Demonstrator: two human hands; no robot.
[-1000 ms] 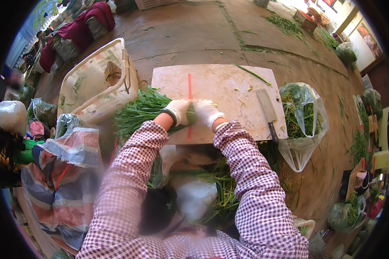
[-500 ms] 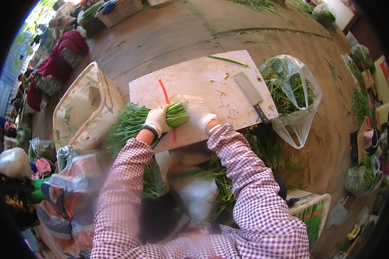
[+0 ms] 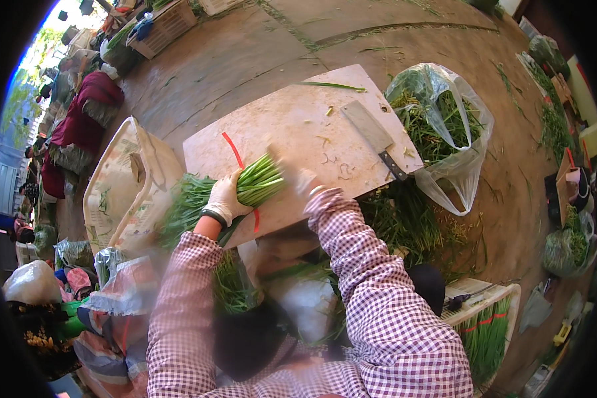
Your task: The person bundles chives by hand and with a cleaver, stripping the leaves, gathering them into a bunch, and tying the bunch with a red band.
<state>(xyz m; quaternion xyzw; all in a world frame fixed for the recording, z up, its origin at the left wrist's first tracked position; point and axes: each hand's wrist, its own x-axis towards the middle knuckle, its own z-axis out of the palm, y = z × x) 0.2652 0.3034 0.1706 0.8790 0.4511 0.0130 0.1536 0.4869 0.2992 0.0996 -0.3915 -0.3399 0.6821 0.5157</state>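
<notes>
My left hand [image 3: 224, 199], in a white glove, is closed around a thick bunch of green chives [image 3: 262, 180]. The pale cut ends point right and away from me, while the leaves fan out past the board's left edge. Under the bunch runs a red tie strip [image 3: 231, 149], its two ends showing on the white cutting board [image 3: 285, 126]. Close to the stalk ends is my gloved right hand [image 3: 302, 182], smeared by motion, so its fingers cannot be made out. A cleaver [image 3: 369, 126] with a black handle lies on the board's right side.
Right of the board stands a clear plastic bag [image 3: 467, 156] of green trimmings. A white plastic crate [image 3: 106, 179] is at the left. Another crate [image 3: 513, 312] with red-tied bunches stands at the lower right. Loose leaves [image 3: 404, 225] hang or lie below the board's right edge.
The bunch's cut ends have tilted farther up and away from me. My right hand has drawn slightly down beside them and is more blurred. The whole view has also turned a little.
</notes>
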